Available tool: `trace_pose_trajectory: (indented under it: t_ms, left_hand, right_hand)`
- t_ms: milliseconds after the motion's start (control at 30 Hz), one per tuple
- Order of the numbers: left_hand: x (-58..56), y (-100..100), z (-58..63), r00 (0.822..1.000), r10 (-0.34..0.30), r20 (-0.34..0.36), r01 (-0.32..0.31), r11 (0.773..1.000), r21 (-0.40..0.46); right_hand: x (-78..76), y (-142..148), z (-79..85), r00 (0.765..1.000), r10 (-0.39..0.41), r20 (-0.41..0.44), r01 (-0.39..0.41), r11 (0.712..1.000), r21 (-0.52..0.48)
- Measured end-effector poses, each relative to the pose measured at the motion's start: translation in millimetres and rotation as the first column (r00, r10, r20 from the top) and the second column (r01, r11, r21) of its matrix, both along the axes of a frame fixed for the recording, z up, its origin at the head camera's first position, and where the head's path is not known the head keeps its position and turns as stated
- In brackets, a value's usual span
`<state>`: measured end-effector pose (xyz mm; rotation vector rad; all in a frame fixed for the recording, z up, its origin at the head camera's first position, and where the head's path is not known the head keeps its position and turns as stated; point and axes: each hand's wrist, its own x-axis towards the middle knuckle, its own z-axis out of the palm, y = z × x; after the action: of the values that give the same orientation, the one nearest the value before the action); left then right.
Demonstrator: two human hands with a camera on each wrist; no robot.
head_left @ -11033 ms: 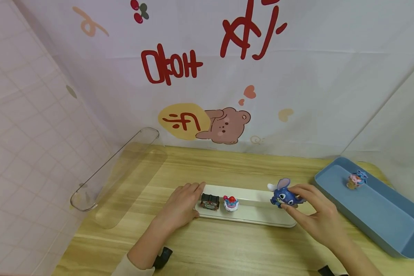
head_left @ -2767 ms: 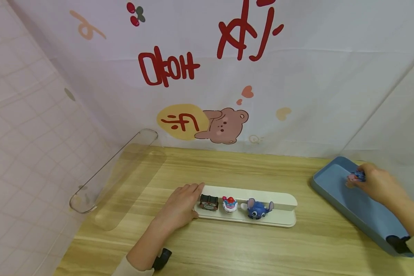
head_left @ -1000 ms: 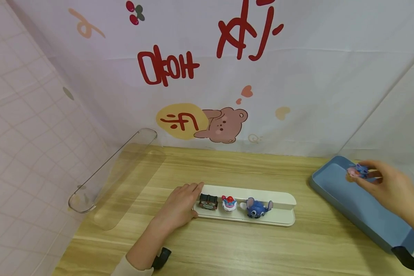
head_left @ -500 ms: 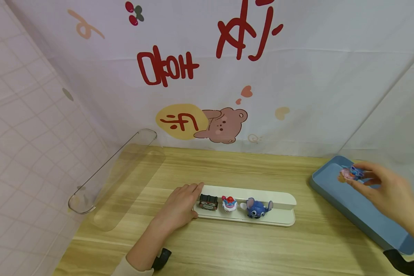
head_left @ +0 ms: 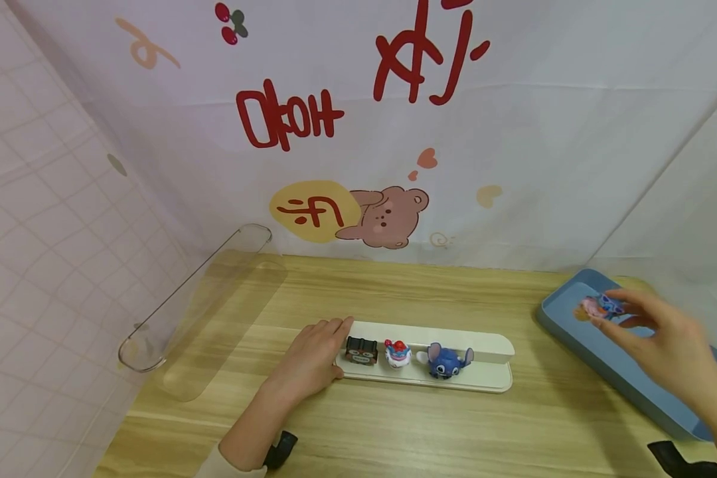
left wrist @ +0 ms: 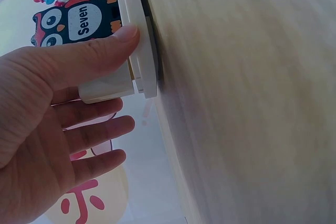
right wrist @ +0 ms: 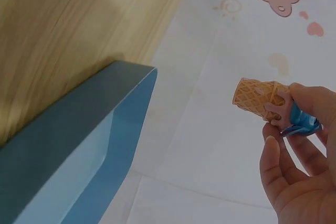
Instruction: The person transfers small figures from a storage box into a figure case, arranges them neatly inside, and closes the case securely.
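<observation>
My left hand [head_left: 317, 358] holds the left end of a white stepped display base [head_left: 484, 378]. In the left wrist view, its thumb lies on the base's front edge beside a black owl figurine [left wrist: 81, 19] marked "Seven". On the base, left to right, are the owl, a small white figurine with a red top [head_left: 398, 355] and a blue big-eared figurine [head_left: 445, 363]. My right hand [head_left: 663, 338] pinches an ice-cream-cone figurine [right wrist: 262, 98] by its blue upper part, cone pointing left. In the head view it is over the blue tray [head_left: 603, 375].
A clear plastic cover [head_left: 215, 325] stands at the left, near the white gridded side cloth. The printed cloth [head_left: 514, 146] closes off the back of the wooden table [head_left: 406, 431]. The blue tray's wall [right wrist: 68, 124] rises beside my right hand.
My right hand set the blue big-eared figurine on the base, then picked the cone figurine up from the tray and moved it slightly left. My left hand stayed on the base.
</observation>
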<state>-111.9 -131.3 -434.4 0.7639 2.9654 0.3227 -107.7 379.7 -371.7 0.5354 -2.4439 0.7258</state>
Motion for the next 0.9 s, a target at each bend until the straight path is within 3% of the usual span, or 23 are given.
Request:
trace_pose_trajectory:
  t_ms: [167,333,500,733,900]
  left_hand:
    - [0.7,0.2,-0.4,1.000,-0.002,-0.004,0.002,1.000,-0.001]
    - [1.1,-0.5,-0.1,1.000,-0.005,-0.019,0.005,1.000,0.008]
    - [0.7,-1.0,0.2,1.000,-0.006,-0.021,0.006,1.000,0.007]
    - [1.1,-0.3,1.0,1.000,-0.003,-0.007,0.003,1.000,-0.002]
    - [1.2,0.0,1.4,1.000,-0.003,-0.009,0.003,1.000,0.002]
  right_hand:
    - [6.8,-6.9,-3.9,0.999,-0.033,0.013,0.033,0.999,-0.026]
    - [9.6,-16.3,-6.6,0.999,-0.015,0.042,0.017,0.999,-0.043]
    - [11.2,-27.1,-10.4,0.998,0.060,0.016,-0.059,0.998,-0.025]
    - [13.6,-41.2,-14.7,0.996,0.086,0.002,-0.086,0.996,-0.018]
    - [10.1,-47.4,-20.3,0.979,0.199,-0.044,-0.200,0.979,-0.034]
